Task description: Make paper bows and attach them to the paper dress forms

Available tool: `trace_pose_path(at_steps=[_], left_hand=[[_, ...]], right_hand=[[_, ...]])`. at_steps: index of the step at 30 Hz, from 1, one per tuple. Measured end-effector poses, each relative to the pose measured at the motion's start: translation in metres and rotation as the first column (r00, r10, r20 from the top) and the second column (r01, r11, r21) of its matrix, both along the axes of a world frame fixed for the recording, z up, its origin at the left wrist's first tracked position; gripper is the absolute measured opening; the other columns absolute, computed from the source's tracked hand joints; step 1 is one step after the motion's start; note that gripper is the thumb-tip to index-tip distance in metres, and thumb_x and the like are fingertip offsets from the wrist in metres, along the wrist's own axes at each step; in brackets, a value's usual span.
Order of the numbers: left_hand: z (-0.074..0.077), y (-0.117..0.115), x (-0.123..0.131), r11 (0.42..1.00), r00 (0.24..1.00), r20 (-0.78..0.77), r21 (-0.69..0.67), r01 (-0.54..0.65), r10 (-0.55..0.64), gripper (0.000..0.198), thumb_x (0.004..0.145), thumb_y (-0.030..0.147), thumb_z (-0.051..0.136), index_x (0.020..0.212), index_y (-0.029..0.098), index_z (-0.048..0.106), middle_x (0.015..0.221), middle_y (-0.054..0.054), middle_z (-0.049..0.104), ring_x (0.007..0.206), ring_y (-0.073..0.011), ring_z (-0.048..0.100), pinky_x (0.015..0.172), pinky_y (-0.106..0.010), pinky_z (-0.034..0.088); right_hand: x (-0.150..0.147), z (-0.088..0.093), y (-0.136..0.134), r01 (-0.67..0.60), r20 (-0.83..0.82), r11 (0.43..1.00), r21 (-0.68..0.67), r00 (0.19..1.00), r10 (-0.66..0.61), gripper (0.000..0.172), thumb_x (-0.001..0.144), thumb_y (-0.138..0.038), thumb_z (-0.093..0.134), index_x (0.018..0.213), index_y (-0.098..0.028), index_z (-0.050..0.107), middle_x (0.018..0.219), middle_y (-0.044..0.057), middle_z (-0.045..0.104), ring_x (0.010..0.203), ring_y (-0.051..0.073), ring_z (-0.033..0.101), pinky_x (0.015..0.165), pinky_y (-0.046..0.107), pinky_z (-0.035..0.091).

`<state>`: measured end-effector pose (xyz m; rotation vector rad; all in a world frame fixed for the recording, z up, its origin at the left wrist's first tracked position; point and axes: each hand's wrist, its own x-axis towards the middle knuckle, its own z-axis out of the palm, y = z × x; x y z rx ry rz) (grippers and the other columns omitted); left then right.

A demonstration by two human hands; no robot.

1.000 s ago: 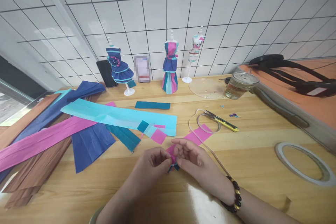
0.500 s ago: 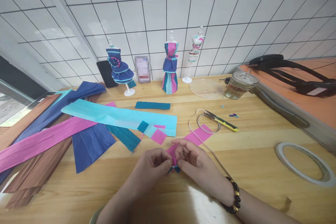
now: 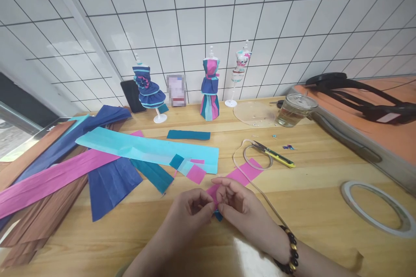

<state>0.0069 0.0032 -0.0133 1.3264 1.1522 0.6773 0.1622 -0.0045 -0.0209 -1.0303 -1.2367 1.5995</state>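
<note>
Pink and teal paper scrap (image 3: 215, 194) sits pinched between the fingertips of the left hand (image 3: 188, 208) and right hand (image 3: 242, 207), low over the wooden table (image 3: 325, 207). Yellow-handled snips (image 3: 274, 154) lie well beyond, near a pink strip (image 3: 242, 174)

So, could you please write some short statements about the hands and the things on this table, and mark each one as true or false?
1. The left hand and the right hand both pinch a small pink and teal paper piece. True.
2. The scissors are in the right hand. False: they lie on the table, beyond the hands.
3. Three mannequins stand by the tiled wall. True.
4. The bracelet is on the left wrist. False: it is on the right wrist.
5. The tape ring lies left of the hands. False: it lies to their right.
</note>
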Motion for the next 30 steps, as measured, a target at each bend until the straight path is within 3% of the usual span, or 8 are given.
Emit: trace_pose_path(at_steps=[8, 20, 26, 30], left_hand=[[0.003, 0.001, -0.001, 0.999, 0.999, -0.01, -0.029, -0.035, 0.034, 0.017, 0.072, 0.027, 0.054, 0.066, 0.012, 0.058, 0.06, -0.001, 0.056, 0.057, -0.0127, 0.05, 0.056, -0.024, 0.038], [0.001, -0.002, 0.001, 0.999, 0.997, -0.066, 0.034, -0.036, 0.038, 0.016, 0.075, 0.023, 0.052, 0.066, 0.012, 0.061, 0.061, -0.001, 0.058, 0.058, -0.0125, 0.051, 0.056, -0.023, 0.038], [0.004, 0.001, -0.004, 0.999, 0.996, 0.09, -0.045, -0.011, 0.015, 0.024, 0.08, 0.033, 0.052, 0.077, 0.012, 0.062, 0.067, -0.003, 0.063, 0.06, -0.012, 0.054, 0.058, -0.023, 0.043], [0.002, 0.003, -0.005, 0.994, 0.984, 0.178, -0.109, -0.004, 0.024, 0.025, 0.075, 0.035, 0.059, 0.084, 0.012, 0.061, 0.068, -0.004, 0.065, 0.057, -0.0119, 0.057, 0.056, -0.024, 0.046]], right_hand=[[0.0, 0.0, 0.0, -0.005, 0.015, 1.0, 0.008, 1.0, 0.005, 0.035, 0.074, -0.012, 0.053, 0.107, -0.02, 0.05, 0.07, -0.004, 0.049, 0.068, 0.011, 0.05, 0.066, 0.025, 0.042], [-0.001, 0.001, 0.0, 0.006, 0.005, 1.0, 0.005, 1.0, -0.006, 0.033, 0.075, -0.014, 0.056, 0.107, -0.021, 0.052, 0.071, -0.003, 0.05, 0.068, 0.011, 0.05, 0.067, 0.026, 0.042], [0.003, 0.007, 0.006, 0.043, -0.083, 0.995, -0.09, 0.995, -0.05, 0.033, 0.073, -0.023, 0.063, 0.104, -0.018, 0.052, 0.073, -0.002, 0.054, 0.069, 0.012, 0.052, 0.069, 0.028, 0.042], [0.005, 0.009, 0.009, 0.06, -0.131, 0.99, -0.13, 0.988, -0.077, 0.035, 0.072, -0.03, 0.066, 0.101, -0.017, 0.052, 0.071, -0.003, 0.055, 0.065, 0.012, 0.053, 0.068, 0.029, 0.042]])
